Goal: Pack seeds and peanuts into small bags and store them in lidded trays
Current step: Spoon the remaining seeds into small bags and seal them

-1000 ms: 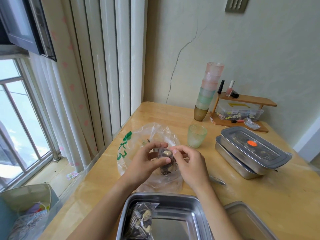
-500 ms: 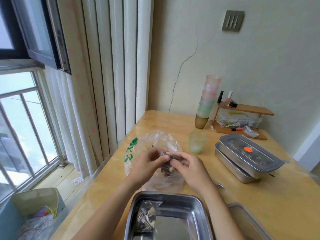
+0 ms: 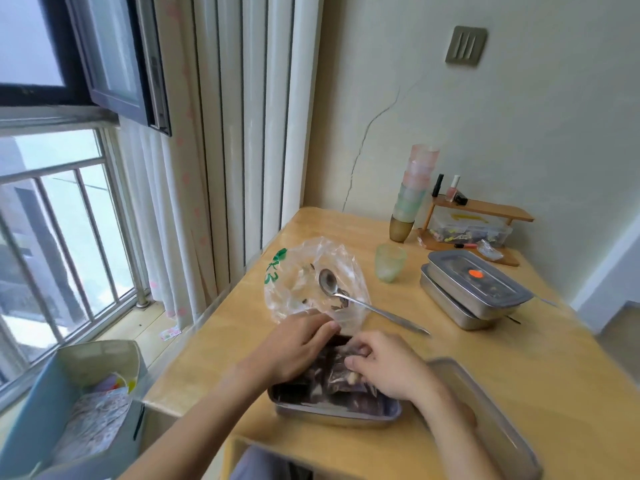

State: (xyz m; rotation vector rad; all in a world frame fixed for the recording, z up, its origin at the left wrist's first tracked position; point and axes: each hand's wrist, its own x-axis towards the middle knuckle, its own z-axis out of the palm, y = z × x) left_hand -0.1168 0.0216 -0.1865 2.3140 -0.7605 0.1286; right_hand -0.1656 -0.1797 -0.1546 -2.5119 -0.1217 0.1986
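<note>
Small bag: a filled small bag (image 3: 341,374) of dark seeds and pale peanuts lay in the open tray (image 3: 332,415) at the near edge of the worktop (image 3: 536,358). Blur hid whether more than 1 bag lay there.
Right hand: the right hand (image 3: 384,368) pinched the bag's clear top with curled fingers.
Left hand: the left hand (image 3: 298,344) reached over the tray's far rim beside the bag. Whether it gripped or only touched the bag, I could not tell.
Done: 2 closed trays (image 3: 474,289) stood stacked at the right, well apart from the hands. I judged them already packed.
Supply: the big plastic bag (image 3: 294,271) held the spoon (image 3: 374,310) and only a few scattered seeds, so it looked nearly used up.
Left to do: the loose lid (image 3: 498,420) lay just right of the open tray, not yet on it. The bag needed settling, then the tray needed covering.
Progress: late in the task, by my reading.
</note>
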